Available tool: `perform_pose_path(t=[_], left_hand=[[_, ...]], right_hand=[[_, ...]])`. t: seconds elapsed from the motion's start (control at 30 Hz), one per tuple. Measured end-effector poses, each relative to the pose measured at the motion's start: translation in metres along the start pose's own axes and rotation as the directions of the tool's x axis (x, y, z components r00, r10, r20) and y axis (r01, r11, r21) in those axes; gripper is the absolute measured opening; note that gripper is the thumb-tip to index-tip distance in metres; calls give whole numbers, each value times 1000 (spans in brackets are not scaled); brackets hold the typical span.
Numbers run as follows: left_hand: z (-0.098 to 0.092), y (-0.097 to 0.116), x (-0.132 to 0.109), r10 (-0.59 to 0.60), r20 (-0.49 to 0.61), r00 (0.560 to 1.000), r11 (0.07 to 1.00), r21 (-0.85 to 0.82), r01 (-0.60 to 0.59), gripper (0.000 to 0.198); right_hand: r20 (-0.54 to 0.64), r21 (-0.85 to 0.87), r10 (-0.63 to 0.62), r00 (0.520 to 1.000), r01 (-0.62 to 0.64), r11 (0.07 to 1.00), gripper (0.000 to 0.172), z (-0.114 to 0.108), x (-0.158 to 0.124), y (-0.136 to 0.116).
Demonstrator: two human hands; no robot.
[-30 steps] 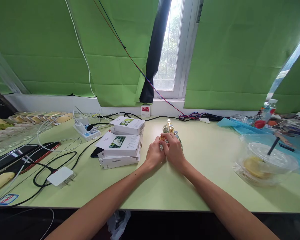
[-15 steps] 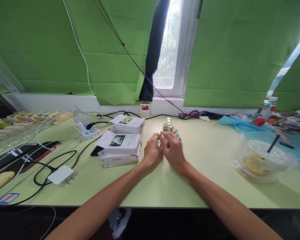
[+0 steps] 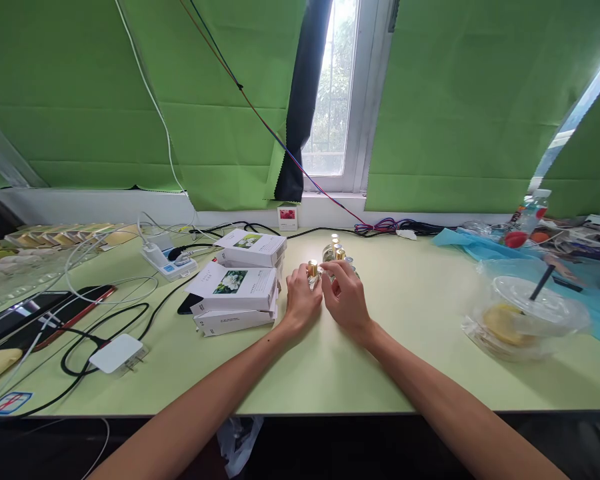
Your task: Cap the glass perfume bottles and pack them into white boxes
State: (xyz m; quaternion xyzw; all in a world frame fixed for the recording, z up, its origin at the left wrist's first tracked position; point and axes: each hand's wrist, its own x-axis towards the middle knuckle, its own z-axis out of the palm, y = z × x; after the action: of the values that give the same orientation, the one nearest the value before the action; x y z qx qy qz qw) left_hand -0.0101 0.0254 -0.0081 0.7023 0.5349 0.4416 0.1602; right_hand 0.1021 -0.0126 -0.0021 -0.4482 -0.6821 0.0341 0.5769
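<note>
Window wall: green cloth point(image 3: 460, 107) is hung on both sides of the window point(image 3: 325, 107), behind a pale table point(image 3: 420, 340).
Gold-capped bottle point(image 3: 313, 270): it is held near the table's middle, between both hands, to the right of the white boxes point(image 3: 245, 287).
Left hand point(image 3: 303, 299): the bottle is pinched between thumb and curled fingers; it could be dropped if that pinch were eased too soon.
Right hand point(image 3: 347, 293): its fingers are bent close beside the bottle; whether anything is gripped cannot be told.
Small bottles point(image 3: 339, 255): these are crowded just behind the right hand; one might be toppled into its neighbours if the knuckles were pushed forward.
Box stack: it is piled unevenly, and might be shifted if brushed by the left arm.
</note>
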Motion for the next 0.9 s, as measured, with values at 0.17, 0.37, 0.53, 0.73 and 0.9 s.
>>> perform_pose_path(t=[0.17, 0.37, 0.53, 0.73, 0.9], left_hand=[[4, 0, 0, -25, -39, 999, 994, -110, 21, 18], [6, 4, -7, -104, -90, 991, 969, -232, 80, 42], [8, 6, -10, -129, -46, 991, 945, -308, 108, 46], [7, 11, -12, -128, -25, 991, 943, -314, 114, 50], [6, 14, -11, -142, 3, 990, 939, -314, 136, 48]], right_hand=[[-76, 3, -43, 996, 44, 999, 20, -3, 1, 2], [-250, -67, -74, 965, 59, 996, 17, -16, 9, 6], [-409, -169, -67, 910, -3, 986, 15, -21, 16, 17], [-353, -42, 162, 921, -189, 981, 32, -19, 17, 34], [-156, 292, 501, 851, -445, 847, 54, -14, 20, 60]])
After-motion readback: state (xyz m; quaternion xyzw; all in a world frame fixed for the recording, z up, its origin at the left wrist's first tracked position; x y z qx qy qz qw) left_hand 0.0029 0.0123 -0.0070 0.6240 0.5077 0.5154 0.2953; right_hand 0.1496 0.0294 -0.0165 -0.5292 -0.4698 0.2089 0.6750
